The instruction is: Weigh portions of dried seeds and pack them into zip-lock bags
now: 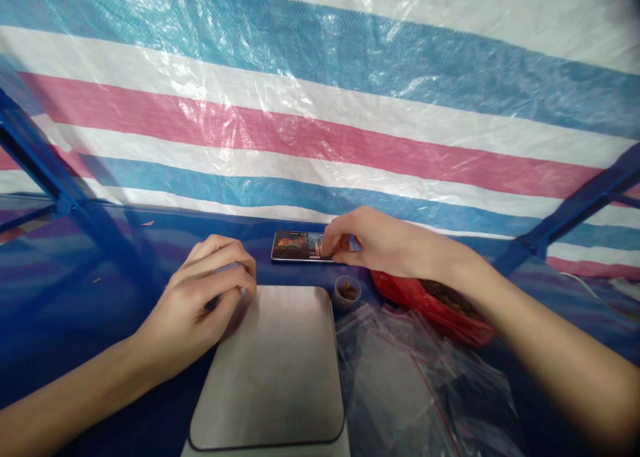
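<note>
- Nearest the camera, the person's bare left forearm (65, 410) and right forearm (565, 370) reach in from the lower corners.
- A striped woven tarp (320, 104) in blue, white and pink hangs behind everything, with a blue frame bar (45, 157) crossing its left side.
- A blue sheet-covered surface (100, 317) carries the things in front of it.
- A square brushed-steel plate (265, 367), probably a scale's platform, lies in the middle; no display or brand shows.
- Clear plastic bags (410, 390) lie heaped to its right, against a red plastic bag (440, 317).
- The left hand (200, 307) sits beside the plate, its grip clamped on a small dark-tipped object (215, 302), mostly hidden by the fingers.
- The right hand (380, 240) rests its bunched fingertips (330, 244) on a smartphone (295, 246); whether that grip pinches anything, I cannot tell. The phone lies flat, its screen lit with a picture, no readable writing.
- A small cup (347, 292) with brown contents stands just below the right hand.
</note>
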Tool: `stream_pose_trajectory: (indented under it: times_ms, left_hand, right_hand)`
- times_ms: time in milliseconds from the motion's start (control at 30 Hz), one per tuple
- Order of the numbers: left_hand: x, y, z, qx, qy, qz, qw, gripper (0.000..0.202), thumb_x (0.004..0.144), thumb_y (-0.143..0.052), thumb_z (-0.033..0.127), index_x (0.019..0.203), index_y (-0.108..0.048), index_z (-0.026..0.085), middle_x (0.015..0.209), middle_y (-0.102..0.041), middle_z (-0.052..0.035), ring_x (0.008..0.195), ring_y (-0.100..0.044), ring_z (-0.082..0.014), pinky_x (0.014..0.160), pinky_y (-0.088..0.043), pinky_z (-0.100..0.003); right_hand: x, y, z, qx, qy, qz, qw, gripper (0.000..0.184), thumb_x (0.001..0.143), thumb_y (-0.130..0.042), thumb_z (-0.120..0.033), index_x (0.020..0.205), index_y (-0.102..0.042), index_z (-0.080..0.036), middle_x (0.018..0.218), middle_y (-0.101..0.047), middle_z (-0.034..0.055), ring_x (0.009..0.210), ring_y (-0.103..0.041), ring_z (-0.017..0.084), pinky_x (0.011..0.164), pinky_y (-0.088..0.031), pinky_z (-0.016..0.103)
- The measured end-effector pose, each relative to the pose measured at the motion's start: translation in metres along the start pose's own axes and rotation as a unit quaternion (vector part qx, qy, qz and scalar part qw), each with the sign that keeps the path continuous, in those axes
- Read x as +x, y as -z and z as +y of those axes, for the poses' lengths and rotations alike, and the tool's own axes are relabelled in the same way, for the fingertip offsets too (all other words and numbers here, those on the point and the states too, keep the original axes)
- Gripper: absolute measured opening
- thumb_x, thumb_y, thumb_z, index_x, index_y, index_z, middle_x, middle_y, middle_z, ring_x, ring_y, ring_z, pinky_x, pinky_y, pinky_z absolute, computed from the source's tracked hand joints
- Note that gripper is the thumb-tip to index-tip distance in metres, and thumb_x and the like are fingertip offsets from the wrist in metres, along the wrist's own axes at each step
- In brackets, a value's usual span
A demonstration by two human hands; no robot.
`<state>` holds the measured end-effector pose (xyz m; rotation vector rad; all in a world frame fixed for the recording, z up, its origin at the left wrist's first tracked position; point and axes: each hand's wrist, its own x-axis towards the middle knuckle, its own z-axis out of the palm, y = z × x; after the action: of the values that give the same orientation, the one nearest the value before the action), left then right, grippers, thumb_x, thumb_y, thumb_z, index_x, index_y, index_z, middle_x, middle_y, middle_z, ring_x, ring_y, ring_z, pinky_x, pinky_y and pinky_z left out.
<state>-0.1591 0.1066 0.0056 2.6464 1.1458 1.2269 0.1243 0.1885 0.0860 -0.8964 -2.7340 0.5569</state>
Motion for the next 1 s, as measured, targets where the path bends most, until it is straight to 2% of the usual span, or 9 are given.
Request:
stream_pose_trajectory:
  times_ms: [167,333,433,533,633,800,900,1000]
  left_hand:
    - [-0.001,0.0,-0.002,-0.005,0.008,0.003,1.0,0.028,0.095,-0.047,0.008,0.079,-0.065,0.022,0.095,-0.067,-0.0042,0.1,-0.056,-0.0225,0.09,-0.044,-0.041]
    - [0.0,0.002,-0.001,-0.003,0.012,0.006,1.0,0.028,0.094,-0.047,0.006,0.08,-0.065,0.022,0.095,-0.068,-0.0046,0.101,-0.058,-0.0227,0.09,-0.046,-0.04]
    - [0.0,0.002,-0.001,-0.008,0.009,-0.001,1.0,0.026,0.094,-0.049,0.006,0.083,-0.067,0.023,0.094,-0.07,-0.0044,0.099,-0.059,-0.0227,0.089,-0.046,-0.04]
    - [-0.001,0.0,-0.002,-0.021,0.027,0.009,0.999,0.027,0.095,-0.047,0.006,0.089,-0.067,0.023,0.093,-0.07,-0.0035,0.095,-0.062,-0.021,0.09,-0.047,-0.039]
    - [-0.004,-0.003,-0.003,-0.019,0.035,0.018,0.999,0.029,0.097,-0.044,0.004,0.101,-0.065,0.024,0.097,-0.072,-0.0018,0.097,-0.067,-0.017,0.092,-0.049,-0.033]
    - [-0.008,-0.001,-0.011,0.057,-0.012,-0.006,0.998,0.029,0.098,-0.045,0.008,0.115,-0.061,0.025,0.109,-0.074,-0.0002,0.101,-0.069,-0.0117,0.099,-0.05,-0.02]
    - [-0.015,-0.001,-0.016,0.081,-0.023,-0.003,0.996,0.027,0.099,-0.047,0.013,0.116,-0.062,0.026,0.108,-0.074,0.0011,0.099,-0.07,-0.0114,0.104,-0.048,-0.019]
    - [-0.024,-0.006,-0.015,0.067,0.021,0.016,0.997,0.026,0.1,-0.049,0.018,0.117,-0.065,0.029,0.109,-0.075,0.004,0.101,-0.07,-0.012,0.111,-0.046,-0.022]
  right_hand:
    - [-0.016,0.013,-0.003,0.03,-0.029,-0.073,0.996,0.024,0.083,-0.071,-0.006,0.095,-0.082,-0.024,0.085,-0.08,-0.0008,0.072,-0.072,0.016,0.061,-0.049,0.022]
    - [-0.03,0.019,0.014,-0.008,-0.061,-0.019,0.998,0.033,0.081,-0.065,0.0,0.096,-0.082,-0.024,0.087,-0.079,-0.0009,0.073,-0.071,0.015,0.063,-0.05,0.023]
    - [-0.04,0.02,0.026,0.005,-0.096,-0.031,0.995,0.032,0.08,-0.069,-0.003,0.101,-0.081,-0.024,0.09,-0.079,-0.0002,0.074,-0.07,0.016,0.062,-0.05,0.024]
    - [-0.044,0.013,0.034,0.002,-0.103,-0.064,0.993,0.036,0.079,-0.072,-0.006,0.11,-0.079,-0.024,0.099,-0.078,0.0024,0.085,-0.07,0.019,0.07,-0.051,0.026]
    - [-0.04,0.0,0.04,0.0,-0.096,-0.119,0.988,0.036,0.079,-0.073,-0.01,0.112,-0.076,-0.023,0.106,-0.075,0.0038,0.093,-0.068,0.02,0.075,-0.049,0.026]
    - [-0.028,-0.014,0.04,0.029,-0.102,-0.169,0.98,0.028,0.081,-0.06,-0.003,0.101,-0.071,-0.02,0.092,-0.071,0.0014,0.08,-0.063,0.016,0.068,-0.044,0.025]
    - [-0.029,-0.001,0.038,0.053,-0.091,-0.168,0.98,0.031,0.079,-0.053,0.002,0.094,-0.071,-0.019,0.084,-0.07,0.0001,0.075,-0.062,0.015,0.066,-0.042,0.024]
    - [-0.043,0.026,0.044,0.029,-0.124,-0.104,0.986,0.027,0.077,-0.052,-0.001,0.085,-0.071,-0.019,0.079,-0.069,-0.0002,0.073,-0.062,0.015,0.065,-0.042,0.025]
